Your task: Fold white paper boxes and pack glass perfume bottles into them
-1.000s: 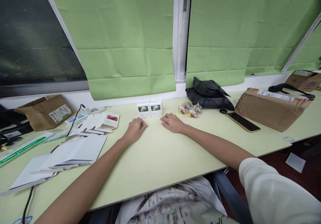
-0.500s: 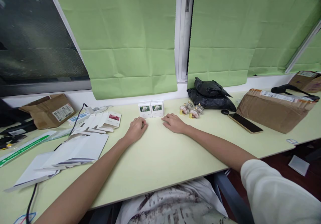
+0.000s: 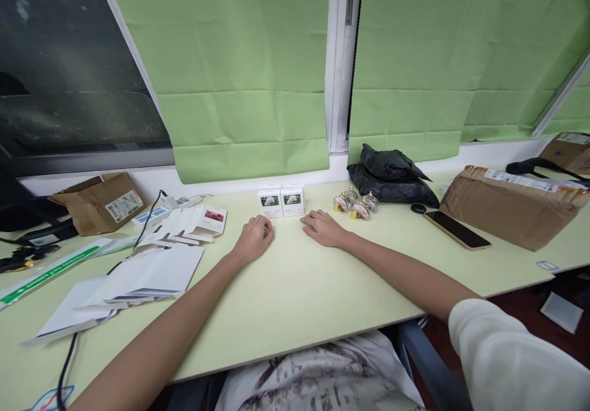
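Observation:
Two small white boxes, a left one (image 3: 270, 203) and a right one (image 3: 292, 202), stand side by side near the back of the table, each with a white-flower picture on its front. My left hand (image 3: 254, 239) rests palm down just in front of the left box, holding nothing, its fingers loosely bent and a gap beside the thumb. My right hand (image 3: 322, 228) lies on the table with its fingers stretched toward the right box, touching only the tabletop. Several round glass bottles (image 3: 357, 206) with gold tops are clustered beyond my right hand.
On the left lie flattened white cartons (image 3: 161, 270), a black cable (image 3: 146, 220) and an opened brown box (image 3: 99, 205). To the right are black plastic bags (image 3: 394, 180), a phone (image 3: 456, 230), a black round lid (image 3: 418, 208) and a large brown parcel (image 3: 509, 208).
The whole view has shifted slightly, so everything sits a little further right. Both hands stay in the same place on the table, and the boxes and bottles have not moved.

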Available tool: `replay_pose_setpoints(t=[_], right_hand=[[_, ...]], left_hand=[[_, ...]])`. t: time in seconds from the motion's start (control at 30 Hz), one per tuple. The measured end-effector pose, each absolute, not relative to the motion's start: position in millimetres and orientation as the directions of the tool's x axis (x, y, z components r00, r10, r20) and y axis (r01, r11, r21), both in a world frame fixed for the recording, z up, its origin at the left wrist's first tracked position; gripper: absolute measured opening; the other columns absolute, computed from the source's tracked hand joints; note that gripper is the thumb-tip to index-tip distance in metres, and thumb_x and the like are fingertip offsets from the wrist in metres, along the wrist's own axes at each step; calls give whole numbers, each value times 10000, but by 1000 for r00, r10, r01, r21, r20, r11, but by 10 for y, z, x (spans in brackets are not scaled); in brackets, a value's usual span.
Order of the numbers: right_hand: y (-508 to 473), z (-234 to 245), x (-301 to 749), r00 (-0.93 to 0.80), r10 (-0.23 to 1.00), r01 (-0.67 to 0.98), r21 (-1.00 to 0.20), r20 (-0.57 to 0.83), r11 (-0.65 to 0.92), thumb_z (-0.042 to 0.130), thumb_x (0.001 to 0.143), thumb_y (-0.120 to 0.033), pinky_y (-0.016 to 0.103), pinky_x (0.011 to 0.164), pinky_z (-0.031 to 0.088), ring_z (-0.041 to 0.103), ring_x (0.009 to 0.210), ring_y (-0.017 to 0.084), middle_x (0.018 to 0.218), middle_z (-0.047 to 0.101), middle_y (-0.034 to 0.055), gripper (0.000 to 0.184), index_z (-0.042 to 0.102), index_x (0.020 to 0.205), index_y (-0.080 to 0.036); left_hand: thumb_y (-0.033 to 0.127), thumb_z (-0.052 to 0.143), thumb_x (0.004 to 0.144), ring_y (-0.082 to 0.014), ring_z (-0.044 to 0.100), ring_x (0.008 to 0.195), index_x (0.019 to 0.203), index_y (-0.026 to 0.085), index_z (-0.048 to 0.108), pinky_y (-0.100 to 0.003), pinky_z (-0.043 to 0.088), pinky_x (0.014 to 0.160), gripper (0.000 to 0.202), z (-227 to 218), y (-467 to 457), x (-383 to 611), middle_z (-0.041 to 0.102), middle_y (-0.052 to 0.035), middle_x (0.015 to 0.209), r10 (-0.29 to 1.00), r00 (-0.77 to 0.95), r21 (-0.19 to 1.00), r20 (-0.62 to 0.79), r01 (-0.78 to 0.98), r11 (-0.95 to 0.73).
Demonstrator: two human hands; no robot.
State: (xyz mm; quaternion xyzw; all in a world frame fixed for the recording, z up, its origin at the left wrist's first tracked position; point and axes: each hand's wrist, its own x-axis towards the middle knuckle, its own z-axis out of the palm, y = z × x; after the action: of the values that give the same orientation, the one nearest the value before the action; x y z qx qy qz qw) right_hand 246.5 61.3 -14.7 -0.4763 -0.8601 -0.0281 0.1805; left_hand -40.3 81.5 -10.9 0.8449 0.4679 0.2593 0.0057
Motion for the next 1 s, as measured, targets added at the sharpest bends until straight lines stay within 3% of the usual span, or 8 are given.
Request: replay_pose_setpoints(t=[0.67,0.87,1.0], right_hand=[[582,-59,2550,-539,774,812,-39,332,582,454,1095,-331,404,994,400,592,1161,284,1288,677,143,323,663,1299,-193],[610,213,2799,-351,787,935,139,508,327,362,1088,-248,465,976,325,511,1156,355,1268,656,215,376,642,1315,-140],[644,338,3047,-119,756,991,121,643,53,365,1073,-240,475,931,301,473,1126,372,1209,637,242,361,656,1238,-105]], left_hand=[[262,518,974,-280,587,990,961,239,530,-418,430,865,29,-130,791,-410,659,-65,1013,773,442,223,455,784,-579],[297,509,997,-275,589,979,976,238,538,-416,429,866,69,-127,775,-405,665,-64,1017,768,448,223,458,778,-587],[315,509,1002,-276,593,990,998,236,554,-427,434,886,91,-115,765,-402,671,-68,1031,778,447,244,442,775,-583]])
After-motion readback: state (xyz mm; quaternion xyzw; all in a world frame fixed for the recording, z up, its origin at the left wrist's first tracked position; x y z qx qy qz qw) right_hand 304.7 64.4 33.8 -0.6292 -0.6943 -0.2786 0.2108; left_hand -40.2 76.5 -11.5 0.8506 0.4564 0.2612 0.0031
